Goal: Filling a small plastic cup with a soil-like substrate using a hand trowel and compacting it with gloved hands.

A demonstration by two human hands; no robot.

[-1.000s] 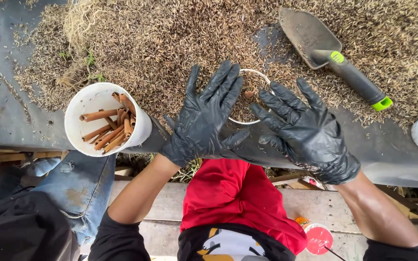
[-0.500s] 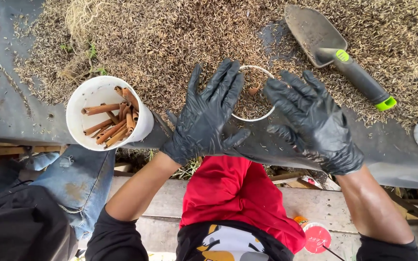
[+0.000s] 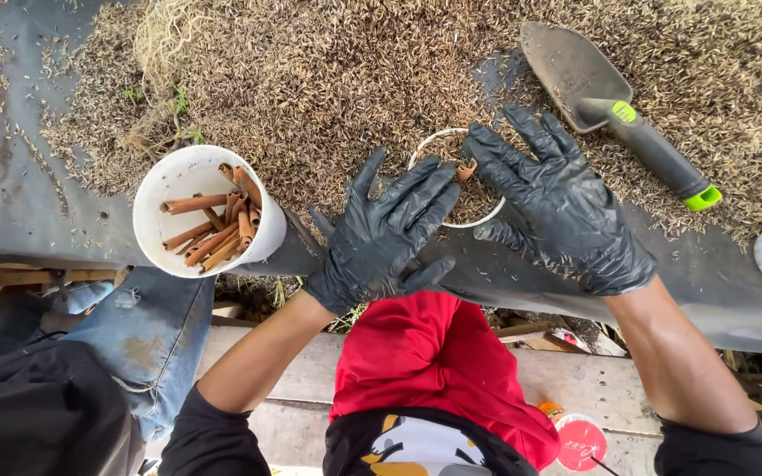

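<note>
Hovering flat with fingers splayed and holding nothing, the gloved left hand [image 3: 387,231] and right hand [image 3: 560,211] cover an upright, mouth-up white cup [image 3: 451,220].

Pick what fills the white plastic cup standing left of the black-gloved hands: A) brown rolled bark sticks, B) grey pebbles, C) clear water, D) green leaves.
A: the white plastic cup holds a bundle of brown rolled bark sticks, and it stands on the dark sheet left of the gloved left hand.
</note>
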